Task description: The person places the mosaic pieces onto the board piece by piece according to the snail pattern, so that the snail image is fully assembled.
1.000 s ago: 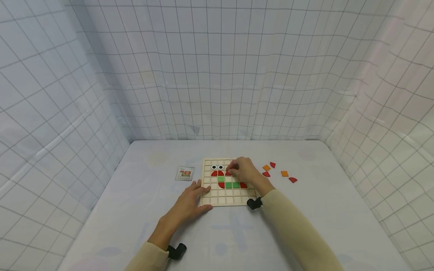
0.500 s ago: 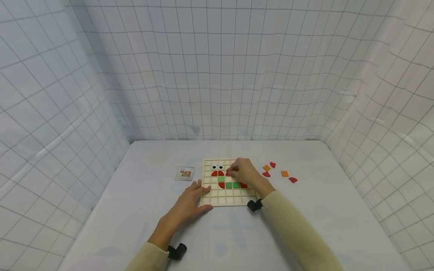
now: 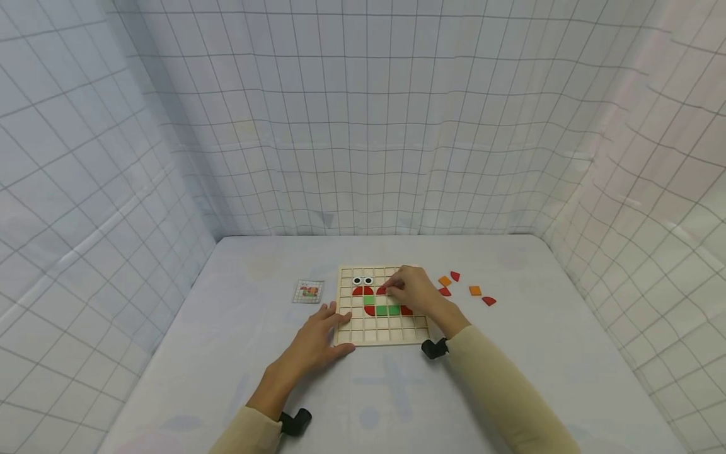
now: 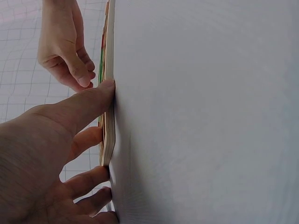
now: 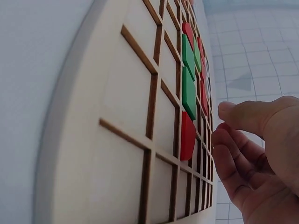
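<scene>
- While the board lies flat on the table, well in from the table's side edges, its own side edges run away from the person and its near edge runs across; foreshortening hides which axis is longer.
- Head view: the red quarter tile sits on the board, in from the far edge, its curve seeming to face the far left corner; its shape shows no clear long axis. The right hand partly covers it, thumb and forefinger close together at its right side; whether they clamp it, I cannot tell.
- The left hand has its fingers apart, fingertips at the board's left edge, thumb by the near left corner.
- A row of red and green tiles runs parallel to the near edge. A picture card lies off the left edge, loose red and orange tiles off the right.
- Compared with half a second ago, the right hand has drawn slightly toward the board's right edge; the left hand stays put.
- Left wrist view: the left thumb presses the near edge.
- Right wrist view: right thumb and fingertip nearly meet; a reddish sliver there is too small to identify.
</scene>
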Action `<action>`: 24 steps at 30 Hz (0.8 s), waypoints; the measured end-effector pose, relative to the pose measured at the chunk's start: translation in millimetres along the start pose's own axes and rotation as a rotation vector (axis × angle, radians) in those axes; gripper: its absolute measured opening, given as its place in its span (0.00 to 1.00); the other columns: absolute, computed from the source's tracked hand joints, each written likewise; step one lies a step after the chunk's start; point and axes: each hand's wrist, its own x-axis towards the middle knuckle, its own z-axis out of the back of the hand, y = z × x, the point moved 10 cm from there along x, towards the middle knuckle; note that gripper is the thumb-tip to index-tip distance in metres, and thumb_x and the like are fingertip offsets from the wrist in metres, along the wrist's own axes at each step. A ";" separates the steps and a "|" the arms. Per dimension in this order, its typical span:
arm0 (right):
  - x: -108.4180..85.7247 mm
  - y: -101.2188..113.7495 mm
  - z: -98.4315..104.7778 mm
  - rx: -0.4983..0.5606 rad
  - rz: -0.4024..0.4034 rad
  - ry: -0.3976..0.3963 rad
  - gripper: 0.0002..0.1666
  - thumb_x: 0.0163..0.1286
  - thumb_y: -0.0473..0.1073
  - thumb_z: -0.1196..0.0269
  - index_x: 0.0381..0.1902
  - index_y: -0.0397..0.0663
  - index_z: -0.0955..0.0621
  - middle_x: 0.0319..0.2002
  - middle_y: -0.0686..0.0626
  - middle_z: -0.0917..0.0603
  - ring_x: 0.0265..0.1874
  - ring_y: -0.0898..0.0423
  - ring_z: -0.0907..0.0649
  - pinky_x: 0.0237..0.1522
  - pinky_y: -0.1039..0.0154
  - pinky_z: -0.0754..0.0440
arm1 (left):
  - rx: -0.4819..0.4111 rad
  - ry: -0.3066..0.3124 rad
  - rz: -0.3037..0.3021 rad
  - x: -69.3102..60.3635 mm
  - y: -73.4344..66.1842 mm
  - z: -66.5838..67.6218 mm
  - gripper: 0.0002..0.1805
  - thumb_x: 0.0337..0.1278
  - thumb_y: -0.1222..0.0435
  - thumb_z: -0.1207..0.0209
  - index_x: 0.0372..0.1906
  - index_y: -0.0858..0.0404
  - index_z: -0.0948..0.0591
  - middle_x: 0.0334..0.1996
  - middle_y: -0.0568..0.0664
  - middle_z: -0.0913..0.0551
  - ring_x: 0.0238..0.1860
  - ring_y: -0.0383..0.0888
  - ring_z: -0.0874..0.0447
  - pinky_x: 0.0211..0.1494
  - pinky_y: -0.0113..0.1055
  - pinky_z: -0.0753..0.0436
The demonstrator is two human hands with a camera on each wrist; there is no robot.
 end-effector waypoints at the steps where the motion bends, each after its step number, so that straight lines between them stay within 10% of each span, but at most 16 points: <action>1: -1.2 -1.6 1.6 -0.005 0.003 -0.009 0.08 0.84 0.40 0.25 0.54 0.46 0.02 0.50 0.47 0.07 0.51 0.52 0.08 0.60 0.52 0.05 | 0.001 -0.001 0.000 0.0 -0.1 0.2 0.40 0.66 0.54 0.15 0.80 0.59 0.15 0.90 0.68 0.31 0.93 0.72 0.38 0.91 0.72 0.30; 24: -56.4 -74.6 58.3 -0.061 -0.090 -0.096 0.19 0.75 0.39 0.19 0.61 0.42 0.06 0.48 0.42 0.10 0.44 0.51 0.14 0.45 0.62 0.16 | 0.023 0.001 0.018 -1.6 -1.2 1.2 0.40 0.66 0.54 0.15 0.80 0.58 0.15 0.91 0.67 0.31 0.94 0.70 0.38 0.92 0.70 0.31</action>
